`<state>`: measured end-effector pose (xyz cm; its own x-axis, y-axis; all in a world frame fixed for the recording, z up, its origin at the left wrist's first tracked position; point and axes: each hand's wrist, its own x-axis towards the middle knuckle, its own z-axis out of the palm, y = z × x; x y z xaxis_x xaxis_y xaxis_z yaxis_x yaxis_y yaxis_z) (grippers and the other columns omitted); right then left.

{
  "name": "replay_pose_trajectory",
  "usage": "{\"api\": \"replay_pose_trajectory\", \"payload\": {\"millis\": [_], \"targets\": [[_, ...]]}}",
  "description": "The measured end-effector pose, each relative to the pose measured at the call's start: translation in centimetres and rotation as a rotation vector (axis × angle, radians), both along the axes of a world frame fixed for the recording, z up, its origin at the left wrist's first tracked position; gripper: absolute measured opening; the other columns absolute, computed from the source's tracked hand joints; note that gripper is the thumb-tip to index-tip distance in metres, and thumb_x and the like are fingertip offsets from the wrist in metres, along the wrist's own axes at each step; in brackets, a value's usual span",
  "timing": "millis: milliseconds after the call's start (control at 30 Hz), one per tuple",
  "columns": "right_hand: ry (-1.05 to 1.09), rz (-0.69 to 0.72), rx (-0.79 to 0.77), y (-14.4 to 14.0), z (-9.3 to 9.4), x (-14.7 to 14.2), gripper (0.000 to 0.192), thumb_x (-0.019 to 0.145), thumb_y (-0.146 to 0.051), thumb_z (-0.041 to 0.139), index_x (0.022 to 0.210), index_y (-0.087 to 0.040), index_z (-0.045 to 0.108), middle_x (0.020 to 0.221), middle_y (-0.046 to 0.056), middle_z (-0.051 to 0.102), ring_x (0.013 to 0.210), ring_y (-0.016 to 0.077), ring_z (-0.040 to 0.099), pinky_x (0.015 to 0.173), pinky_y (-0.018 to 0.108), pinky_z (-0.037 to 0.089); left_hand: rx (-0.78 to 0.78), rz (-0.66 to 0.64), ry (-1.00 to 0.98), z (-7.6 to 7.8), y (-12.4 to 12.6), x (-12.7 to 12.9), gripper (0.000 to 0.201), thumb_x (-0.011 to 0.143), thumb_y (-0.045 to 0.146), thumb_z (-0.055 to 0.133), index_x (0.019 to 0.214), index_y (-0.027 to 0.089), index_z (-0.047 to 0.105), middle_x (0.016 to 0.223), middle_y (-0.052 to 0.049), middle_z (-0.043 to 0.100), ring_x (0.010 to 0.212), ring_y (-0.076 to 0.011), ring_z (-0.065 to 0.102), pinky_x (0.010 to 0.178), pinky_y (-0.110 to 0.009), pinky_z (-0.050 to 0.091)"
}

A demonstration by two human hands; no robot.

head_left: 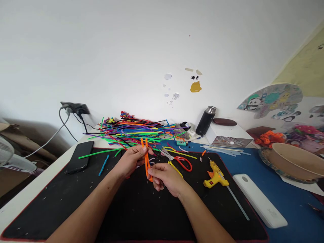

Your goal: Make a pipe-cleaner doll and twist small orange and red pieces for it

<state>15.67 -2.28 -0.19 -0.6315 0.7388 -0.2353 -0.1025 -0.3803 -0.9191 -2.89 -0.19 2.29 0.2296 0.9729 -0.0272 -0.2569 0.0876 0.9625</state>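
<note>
An orange pipe cleaner [146, 158], bent into strands lying side by side, stands roughly upright between my hands over the black mat [141, 212]. My left hand [133, 158] pinches its upper part between thumb and fingers, with two ends sticking up above. Lower down, my right hand [164, 177] grips the bent bottom part, its fingers curled round it. Just beyond my right hand lie red-handled scissors [177, 158], blades apart, and a yellow piece [175, 168] partly hidden by that hand. A short blue pipe cleaner [103, 165] rests on the mat at left.
A heap of coloured pipe cleaners [136, 130] lies along the wall. To the right are a yellow glue gun [216, 175], a white oblong case [259, 200], a black flask [206, 120] and a beige bowl [298, 158]. A phone [80, 157] sits at left.
</note>
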Motion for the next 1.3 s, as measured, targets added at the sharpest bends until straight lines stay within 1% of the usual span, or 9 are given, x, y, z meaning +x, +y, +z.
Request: {"api": "replay_pose_trajectory", "payload": {"millis": [100, 400, 567, 700, 833, 900, 967, 1100, 1300], "targets": [[0.012, -0.006, 0.003, 0.1, -0.2, 0.0, 0.041, 0.082, -0.055, 0.078, 0.077, -0.015, 0.067, 0.052, -0.009, 0.046, 0.041, 0.0069, 0.048, 0.043, 0.022, 0.022, -0.015, -0.021, -0.069, 0.0, 0.1, 0.0, 0.045, 0.078, 0.058, 0.081, 0.074, 0.014, 0.071, 0.054, 0.010, 0.022, 0.047, -0.0062, 0.019, 0.045, -0.019, 0.017], [0.049, -0.136, -0.048, 0.1, 0.2, -0.2, 0.043, 0.076, -0.056, 0.082, 0.080, -0.016, 0.067, 0.052, -0.009, 0.045, 0.040, 0.0066, 0.046, 0.042, 0.022, 0.020, -0.003, 0.092, -0.206, 0.0, 0.4, 0.0, 0.040, 0.082, 0.048, 0.081, 0.071, 0.015, 0.060, 0.057, 0.007, 0.035, 0.045, -0.0056, 0.031, 0.043, -0.018, 0.025], [0.056, -0.234, -0.014, 0.4, -0.4, -0.4, 0.046, 0.076, -0.058, 0.082, 0.083, -0.016, 0.066, 0.053, -0.009, 0.048, 0.039, 0.0060, 0.044, 0.040, 0.021, 0.021, 0.009, 0.135, -0.203, 0.3, 0.2, 0.1, 0.041, 0.080, 0.050, 0.082, 0.072, 0.016, 0.060, 0.054, 0.006, 0.042, 0.045, -0.0085, 0.044, 0.043, -0.019, 0.031], [-0.055, -0.326, 0.142, 0.7, -1.4, -0.7, 0.045, 0.082, -0.062, 0.075, 0.088, -0.018, 0.066, 0.052, -0.007, 0.051, 0.039, 0.0091, 0.048, 0.040, 0.022, 0.025, 0.025, 0.199, -0.187, 0.2, 0.4, 0.3, 0.043, 0.077, 0.053, 0.084, 0.073, 0.017, 0.060, 0.052, 0.007, 0.044, 0.044, -0.0099, 0.049, 0.041, -0.019, 0.031], [-0.253, -0.409, 0.449, 0.4, -1.5, -0.7, 0.033, 0.092, -0.053, 0.067, 0.095, -0.021, 0.067, 0.057, -0.005, 0.054, 0.044, 0.0108, 0.048, 0.048, 0.025, 0.032, 0.016, 0.250, -0.196, 0.0, 0.8, 0.3, 0.043, 0.078, 0.054, 0.083, 0.076, 0.017, 0.061, 0.053, 0.007, 0.045, 0.044, -0.0096, 0.050, 0.040, -0.019, 0.033], [-0.400, -0.449, 0.619, 0.1, -1.2, -0.6, 0.027, 0.093, -0.047, 0.068, 0.106, -0.023, 0.070, 0.061, -0.003, 0.057, 0.052, 0.0136, 0.051, 0.054, 0.027, 0.035, 0.019, 0.268, -0.194, 0.0, 0.9, 0.3, 0.043, 0.078, 0.054, 0.082, 0.075, 0.017, 0.061, 0.053, 0.007, 0.046, 0.043, -0.0092, 0.049, 0.039, -0.019, 0.033], [-0.520, -0.455, 0.737, -0.2, -1.0, -0.5, 0.031, 0.094, -0.045, 0.067, 0.118, -0.025, 0.070, 0.065, -0.002, 0.060, 0.060, 0.0166, 0.055, 0.059, 0.029, 0.036, 0.025, 0.279, -0.170, 0.0, 0.8, 0.4, 0.044, 0.078, 0.055, 0.082, 0.075, 0.017, 0.060, 0.052, 0.007, 0.045, 0.042, -0.0093, 0.048, 0.039, -0.019, 0.033], [-0.602, -0.460, 0.799, -0.4, -1.0, -0.4, 0.044, 0.096, -0.049, 0.064, 0.134, -0.027, 0.065, 0.071, 0.001, 0.066, 0.065, 0.0203, 0.062, 0.064, 0.031, 0.037, 0.033, 0.275, -0.111, -0.1, 0.7, 0.7, 0.044, 0.077, 0.056, 0.082, 0.075, 0.018, 0.060, 0.051, 0.008, 0.044, 0.041, -0.0099, 0.048, 0.037, -0.020, 0.034], [-0.753, -0.397, 0.927, -0.4, -0.8, -0.3, 0.040, 0.100, -0.047, 0.061, 0.135, -0.028, 0.065, 0.087, 0.006, 0.077, 0.077, 0.0252, 0.071, 0.068, 0.031, 0.041, 0.001, 0.254, -0.114, -0.4, 0.8, 0.7, 0.047, 0.075, 0.058, 0.084, 0.074, 0.017, 0.060, 0.051, 0.008, 0.044, 0.040, -0.0092, 0.049, 0.036, -0.018, 0.034]]}}
